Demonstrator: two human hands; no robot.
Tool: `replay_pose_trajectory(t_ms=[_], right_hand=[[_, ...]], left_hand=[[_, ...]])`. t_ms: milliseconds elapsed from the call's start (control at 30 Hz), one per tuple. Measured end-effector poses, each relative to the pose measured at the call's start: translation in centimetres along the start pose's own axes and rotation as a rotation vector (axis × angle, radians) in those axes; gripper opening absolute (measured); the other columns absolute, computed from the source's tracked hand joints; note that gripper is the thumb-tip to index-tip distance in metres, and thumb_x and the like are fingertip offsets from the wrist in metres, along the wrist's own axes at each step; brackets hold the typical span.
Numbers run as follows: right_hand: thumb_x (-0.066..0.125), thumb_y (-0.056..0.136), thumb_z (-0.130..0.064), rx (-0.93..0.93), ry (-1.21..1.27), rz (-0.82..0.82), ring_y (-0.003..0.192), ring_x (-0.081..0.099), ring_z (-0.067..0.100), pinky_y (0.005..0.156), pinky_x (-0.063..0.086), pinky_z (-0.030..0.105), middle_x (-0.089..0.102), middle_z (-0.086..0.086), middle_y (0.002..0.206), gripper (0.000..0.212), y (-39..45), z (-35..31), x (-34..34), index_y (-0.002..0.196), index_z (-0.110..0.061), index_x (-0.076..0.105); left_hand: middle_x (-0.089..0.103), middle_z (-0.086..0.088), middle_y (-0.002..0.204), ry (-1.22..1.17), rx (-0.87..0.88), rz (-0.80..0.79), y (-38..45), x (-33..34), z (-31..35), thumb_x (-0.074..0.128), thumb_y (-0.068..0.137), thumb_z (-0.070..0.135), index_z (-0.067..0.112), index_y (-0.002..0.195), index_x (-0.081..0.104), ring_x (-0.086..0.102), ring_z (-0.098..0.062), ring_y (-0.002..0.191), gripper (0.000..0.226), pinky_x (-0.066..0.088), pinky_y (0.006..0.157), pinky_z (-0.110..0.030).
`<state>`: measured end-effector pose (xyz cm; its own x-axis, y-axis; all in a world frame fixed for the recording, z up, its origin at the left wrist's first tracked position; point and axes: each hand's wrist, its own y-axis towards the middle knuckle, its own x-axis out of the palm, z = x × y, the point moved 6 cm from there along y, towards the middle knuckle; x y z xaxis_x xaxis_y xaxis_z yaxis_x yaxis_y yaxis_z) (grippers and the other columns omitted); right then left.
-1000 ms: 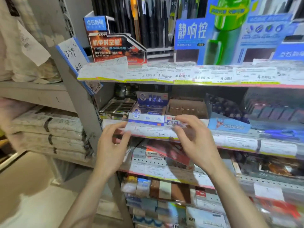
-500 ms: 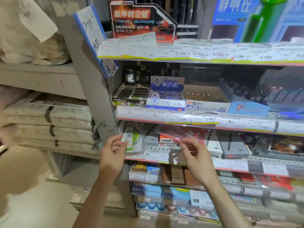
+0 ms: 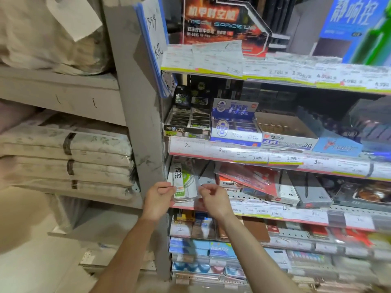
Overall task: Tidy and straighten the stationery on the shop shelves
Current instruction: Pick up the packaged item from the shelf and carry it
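The flat clear-plastic ruler pack with green and white print [image 3: 183,182] stands at the far left end of the third shelf down [image 3: 306,216], its long axis upright and leaning slightly. The left hand [image 3: 157,200] pinches its left edge; the right hand [image 3: 212,198], fingers curled, appears to pinch its right edge. Both hands flank it equally, so squaring it upright looks like a two-handed nudge
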<state>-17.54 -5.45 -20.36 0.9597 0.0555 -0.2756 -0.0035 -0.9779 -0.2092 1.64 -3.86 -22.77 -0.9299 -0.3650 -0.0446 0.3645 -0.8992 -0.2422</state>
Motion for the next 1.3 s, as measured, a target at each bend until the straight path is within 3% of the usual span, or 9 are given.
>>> replay_pose_trajectory(t_ms=[67,167,367,533,667,833,967,1133,1300], right_hand=[[0.056,0.097,-0.01,0.003,0.045,0.003,0.071,0.067,0.021,0.077,0.059,0.05,0.069,0.007,0.081,0.013,0.1,-0.2,0.4,0.091,-0.011,0.068],[0.053,0.094,0.0,0.03,0.127,-0.02,0.075,0.069,0.033,0.08,0.06,0.05,0.07,0.018,0.087,0.011,0.1,-0.2,1.0,0.093,-0.002,0.064],[0.055,0.087,0.01,0.027,0.134,-0.072,0.085,0.074,0.023,0.071,0.061,0.03,0.075,0.013,0.097,0.021,-1.1,-0.2,-0.1,0.103,0.0,0.064],[0.052,0.081,0.018,-0.026,0.163,-0.12,0.078,0.063,0.024,0.07,0.054,0.036,0.063,0.01,0.08,0.034,-2.8,0.4,-1.8,0.104,-0.004,0.063],[0.056,0.084,0.013,-0.066,0.069,-0.174,0.07,0.059,0.017,0.072,0.055,0.039,0.057,0.004,0.075,0.046,-4.5,0.3,-2.7,0.104,-0.027,0.065],[0.06,0.093,-0.005,-0.073,0.039,-0.153,0.071,0.049,0.017,0.063,0.049,0.025,0.043,0.007,0.076,0.013,-6.0,1.7,-3.9,0.101,-0.013,0.066],[0.064,0.093,-0.011,-0.091,0.05,-0.144,0.065,0.052,0.017,0.081,0.053,0.044,0.044,0.01,0.067,0.002,-7.2,3.2,-6.1,0.094,-0.011,0.063],[0.065,0.094,-0.007,-0.106,0.085,-0.14,0.058,0.052,0.017,0.076,0.049,0.038,0.04,0.011,0.069,0.006,-8.8,5.0,-10.5,0.092,-0.013,0.064],[0.065,0.093,-0.004,-0.108,0.132,-0.12,0.061,0.049,0.019,0.067,0.045,0.028,0.038,0.01,0.068,0.012,-9.9,7.7,-17.2,0.104,0.0,0.064]], left_hand=[[0.07,-0.008,0.103,-0.038,-0.007,-0.018,0.0,0.1,0.2,0.069,0.091,0.012,0.016,0.106,0.061,0.068,-0.021,0.09,0.018,0.056,0.071,-0.027],[0.071,-0.008,0.105,-0.048,-0.015,-0.06,-0.2,0.2,0.2,0.068,0.09,0.005,0.017,0.11,0.061,0.069,-0.02,0.093,0.024,0.056,0.072,-0.026],[0.074,-0.006,0.101,-0.126,-0.048,-0.157,-0.9,0.4,0.3,0.063,0.094,0.009,0.019,0.112,0.06,0.075,-0.023,0.088,0.021,0.06,0.071,-0.031],[0.075,-0.009,0.099,-0.087,-0.001,-0.221,-1.9,1.6,0.5,0.069,0.091,0.013,0.013,0.11,0.062,0.074,-0.021,0.088,0.02,0.059,0.074,-0.034],[0.075,-0.009,0.098,-0.096,0.033,-0.264,-4.0,2.0,0.6,0.07,0.089,0.009,0.01,0.111,0.063,0.073,-0.024,0.089,0.023,0.06,0.073,-0.036],[0.076,-0.002,0.1,-0.057,0.071,-0.279,-6.9,2.2,0.0,0.072,0.088,0.014,0.017,0.107,0.066,0.073,-0.023,0.093,0.02,0.058,0.085,-0.048],[0.077,0.004,0.091,-0.021,0.081,-0.281,-8.8,4.2,-0.1,0.073,0.085,0.01,0.02,0.097,0.066,0.073,-0.018,0.089,0.017,0.055,0.089,-0.055],[0.077,0.009,0.088,-0.001,0.087,-0.288,-11.7,8.1,-0.1,0.077,0.077,0.013,0.009,0.099,0.065,0.072,-0.007,0.085,0.025,0.053,0.091,-0.056],[0.077,0.001,0.095,0.006,0.078,-0.291,-15.8,14.2,-0.6,0.072,0.087,0.013,0.016,0.108,0.067,0.073,-0.022,0.093,0.021,0.058,0.078,-0.039]])
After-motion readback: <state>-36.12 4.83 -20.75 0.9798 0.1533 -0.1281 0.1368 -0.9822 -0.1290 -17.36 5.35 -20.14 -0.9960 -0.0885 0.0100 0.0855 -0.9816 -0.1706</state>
